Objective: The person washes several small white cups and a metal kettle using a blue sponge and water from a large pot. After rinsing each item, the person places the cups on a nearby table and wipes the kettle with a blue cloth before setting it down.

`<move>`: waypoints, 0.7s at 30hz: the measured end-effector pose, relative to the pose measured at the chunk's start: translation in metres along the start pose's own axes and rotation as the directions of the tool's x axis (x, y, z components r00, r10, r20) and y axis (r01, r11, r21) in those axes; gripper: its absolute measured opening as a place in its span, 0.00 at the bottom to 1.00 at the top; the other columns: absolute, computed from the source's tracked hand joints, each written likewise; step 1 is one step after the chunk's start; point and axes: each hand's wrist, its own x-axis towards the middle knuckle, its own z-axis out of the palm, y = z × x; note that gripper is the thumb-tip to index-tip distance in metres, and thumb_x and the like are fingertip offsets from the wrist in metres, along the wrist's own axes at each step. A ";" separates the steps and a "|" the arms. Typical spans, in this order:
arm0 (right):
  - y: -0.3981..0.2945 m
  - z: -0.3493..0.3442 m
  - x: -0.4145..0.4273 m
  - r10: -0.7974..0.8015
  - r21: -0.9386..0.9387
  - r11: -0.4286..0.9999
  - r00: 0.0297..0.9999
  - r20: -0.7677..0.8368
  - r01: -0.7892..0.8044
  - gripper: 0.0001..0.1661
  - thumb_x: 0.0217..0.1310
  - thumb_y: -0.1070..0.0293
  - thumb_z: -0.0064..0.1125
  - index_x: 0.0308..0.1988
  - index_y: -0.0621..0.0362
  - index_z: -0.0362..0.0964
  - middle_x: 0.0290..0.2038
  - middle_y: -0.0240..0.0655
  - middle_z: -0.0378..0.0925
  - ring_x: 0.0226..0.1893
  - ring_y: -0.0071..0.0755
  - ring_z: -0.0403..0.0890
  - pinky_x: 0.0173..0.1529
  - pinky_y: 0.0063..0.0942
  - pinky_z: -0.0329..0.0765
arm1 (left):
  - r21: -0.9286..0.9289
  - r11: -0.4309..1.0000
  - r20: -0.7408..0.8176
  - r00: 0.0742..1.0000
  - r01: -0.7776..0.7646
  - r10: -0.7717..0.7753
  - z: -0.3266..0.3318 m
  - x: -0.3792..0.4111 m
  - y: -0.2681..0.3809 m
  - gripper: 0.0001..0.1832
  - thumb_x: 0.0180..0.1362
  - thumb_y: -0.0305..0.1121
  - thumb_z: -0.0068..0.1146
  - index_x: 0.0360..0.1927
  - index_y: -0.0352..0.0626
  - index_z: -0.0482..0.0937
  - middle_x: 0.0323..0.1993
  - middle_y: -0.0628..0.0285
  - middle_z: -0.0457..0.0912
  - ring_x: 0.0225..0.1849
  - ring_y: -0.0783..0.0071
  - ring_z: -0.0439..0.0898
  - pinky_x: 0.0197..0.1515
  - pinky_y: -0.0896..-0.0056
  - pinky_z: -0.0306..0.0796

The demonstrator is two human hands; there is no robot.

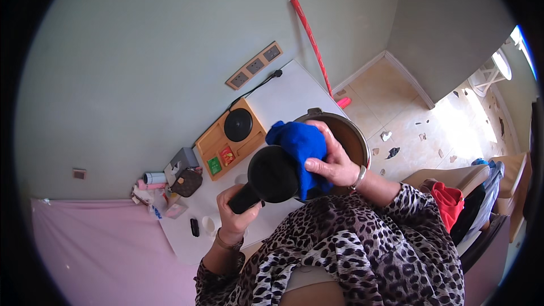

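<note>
My left hand (240, 212) is closed around the handle of a black electric kettle (272, 174), which I hold up above the white table (293, 89). In my right hand (333, 155) is a blue cloth (304, 136), bunched against the right side of the kettle. Part of the kettle's body is hidden behind the cloth. Below my right hand stands a large round bin or bucket (363, 136) with a brown inside. A round black kettle base (238, 124) sits on a wooden tray (204, 144), with its cord running along the wall.
A tissue box (185, 158), a brown patterned pouch (187, 182) and a blue-grey flask (154, 178) stand at the table's left end. Near them lie a white cup (208, 224) and a small black object (194, 227). A red-handled broom (312, 38) leans on the wall. Clothes (448, 204) hang over chairs at right.
</note>
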 end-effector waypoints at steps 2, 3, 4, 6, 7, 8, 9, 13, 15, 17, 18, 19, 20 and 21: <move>-0.010 -0.002 0.014 0.009 -0.053 0.999 0.998 -0.056 -0.012 0.34 0.57 0.60 0.66 0.58 0.57 0.58 0.48 0.34 0.70 0.50 0.25 0.70 0.55 0.28 0.70 | -0.246 0.963 0.038 0.994 0.112 -0.106 0.014 0.012 0.019 0.11 0.39 0.25 0.54 0.28 0.29 0.76 0.17 0.61 0.74 0.19 0.77 0.72 0.26 0.75 0.67; -0.018 -0.001 0.020 0.016 -0.085 0.996 0.995 -0.095 -0.024 0.33 0.56 0.58 0.66 0.56 0.58 0.60 0.45 0.34 0.72 0.47 0.25 0.73 0.52 0.27 0.72 | -0.352 0.920 0.062 0.985 0.170 -0.159 0.019 0.013 0.028 0.11 0.39 0.24 0.53 0.29 0.28 0.75 0.16 0.61 0.73 0.18 0.77 0.71 0.25 0.76 0.67; -0.027 0.002 0.026 0.013 -0.197 0.979 0.990 -0.144 -0.042 0.32 0.57 0.55 0.65 0.55 0.59 0.62 0.42 0.36 0.76 0.43 0.24 0.76 0.48 0.26 0.75 | -0.466 0.873 0.056 0.989 0.145 -0.135 0.019 0.012 0.018 0.13 0.38 0.23 0.50 0.29 0.25 0.74 0.14 0.61 0.71 0.15 0.77 0.67 0.22 0.74 0.65; -0.034 0.005 0.034 0.039 -0.193 0.979 0.992 -0.122 -0.062 0.31 0.60 0.54 0.61 0.55 0.60 0.62 0.42 0.40 0.77 0.42 0.28 0.77 0.47 0.28 0.76 | -0.525 0.844 0.047 0.994 0.108 -0.098 0.015 0.014 0.008 0.15 0.37 0.25 0.49 0.30 0.24 0.73 0.14 0.61 0.70 0.13 0.76 0.66 0.21 0.73 0.65; -0.029 0.005 0.035 0.028 -0.188 0.981 0.995 -0.094 -0.046 0.30 0.61 0.54 0.60 0.55 0.60 0.61 0.42 0.41 0.77 0.42 0.30 0.78 0.47 0.28 0.76 | -0.554 0.828 0.043 0.996 0.090 -0.080 0.014 0.015 0.007 0.15 0.37 0.25 0.48 0.30 0.23 0.72 0.13 0.61 0.70 0.12 0.76 0.65 0.20 0.73 0.65; -0.029 0.003 0.034 0.035 -0.265 0.963 0.998 -0.046 -0.046 0.31 0.61 0.54 0.60 0.56 0.60 0.61 0.42 0.42 0.77 0.42 0.32 0.79 0.47 0.29 0.76 | -0.589 0.806 -0.017 0.997 0.053 -0.078 0.015 0.016 0.008 0.17 0.37 0.26 0.48 0.32 0.23 0.71 0.12 0.61 0.68 0.11 0.75 0.63 0.19 0.72 0.64; -0.028 -0.001 0.030 0.047 -0.346 0.937 0.999 -0.004 -0.045 0.31 0.61 0.54 0.60 0.56 0.60 0.61 0.42 0.43 0.77 0.41 0.34 0.79 0.47 0.29 0.76 | -0.605 0.795 -0.018 0.998 0.042 -0.067 0.014 0.019 0.007 0.18 0.37 0.26 0.48 0.33 0.23 0.71 0.12 0.62 0.67 0.11 0.75 0.63 0.18 0.72 0.63; -0.002 -0.022 0.004 -0.017 -0.504 0.863 0.999 0.027 0.028 0.36 0.57 0.53 0.63 0.57 0.60 0.60 0.46 0.47 0.74 0.47 0.43 0.77 0.52 0.34 0.73 | -0.665 0.747 -0.045 0.998 0.011 -0.054 0.000 0.015 -0.005 0.19 0.37 0.26 0.46 0.35 0.23 0.71 0.11 0.63 0.65 0.10 0.76 0.61 0.17 0.72 0.61; -0.004 -0.017 -0.002 -0.141 -0.664 0.722 0.981 0.135 0.195 0.41 0.52 0.52 0.67 0.59 0.61 0.58 0.54 0.50 0.67 0.56 0.51 0.70 0.59 0.40 0.68 | -0.686 0.728 -0.050 0.997 0.010 -0.061 -0.003 0.012 -0.013 0.19 0.37 0.26 0.46 0.35 0.23 0.71 0.10 0.64 0.64 0.10 0.76 0.60 0.17 0.72 0.60; -0.015 0.002 0.002 -0.272 -0.652 0.683 0.943 0.192 0.330 0.43 0.50 0.53 0.68 0.59 0.60 0.58 0.57 0.52 0.62 0.58 0.55 0.66 0.60 0.42 0.66 | -0.659 0.749 -0.027 0.992 0.073 -0.120 0.005 0.013 -0.008 0.19 0.37 0.26 0.46 0.35 0.24 0.71 0.10 0.64 0.64 0.10 0.77 0.60 0.17 0.73 0.60; -0.020 0.009 0.007 -0.337 -0.646 0.641 0.909 0.246 0.413 0.43 0.49 0.54 0.69 0.60 0.59 0.57 0.59 0.53 0.59 0.60 0.60 0.63 0.61 0.46 0.65 | -0.645 0.758 -0.019 0.990 0.097 -0.143 0.012 0.014 -0.006 0.19 0.37 0.26 0.46 0.35 0.24 0.71 0.10 0.64 0.64 0.10 0.77 0.60 0.17 0.73 0.60; -0.022 0.019 0.013 -0.397 -0.637 0.596 0.869 0.296 0.489 0.42 0.47 0.56 0.70 0.59 0.57 0.59 0.59 0.51 0.60 0.60 0.62 0.62 0.61 0.50 0.65 | -0.635 0.765 -0.020 0.987 0.109 -0.158 0.015 0.013 -0.006 0.19 0.37 0.26 0.46 0.36 0.24 0.71 0.10 0.65 0.63 0.10 0.77 0.60 0.17 0.73 0.60; -0.020 0.024 0.016 -0.435 -0.657 0.501 0.821 0.371 0.563 0.41 0.47 0.56 0.70 0.58 0.56 0.61 0.59 0.50 0.60 0.61 0.62 0.62 0.61 0.50 0.65 | -0.625 0.771 -0.022 0.985 0.121 -0.173 0.018 0.013 -0.006 0.20 0.37 0.26 0.46 0.36 0.24 0.71 0.10 0.65 0.63 0.10 0.77 0.60 0.17 0.73 0.60; -0.018 0.026 0.019 -0.464 -0.669 0.399 0.767 0.443 0.628 0.40 0.46 0.57 0.70 0.57 0.56 0.62 0.59 0.49 0.60 0.61 0.62 0.62 0.60 0.51 0.66 | -0.614 0.778 -0.020 0.982 0.135 -0.186 0.018 0.014 -0.006 0.20 0.37 0.26 0.46 0.36 0.24 0.71 0.10 0.65 0.63 0.10 0.77 0.59 0.18 0.73 0.60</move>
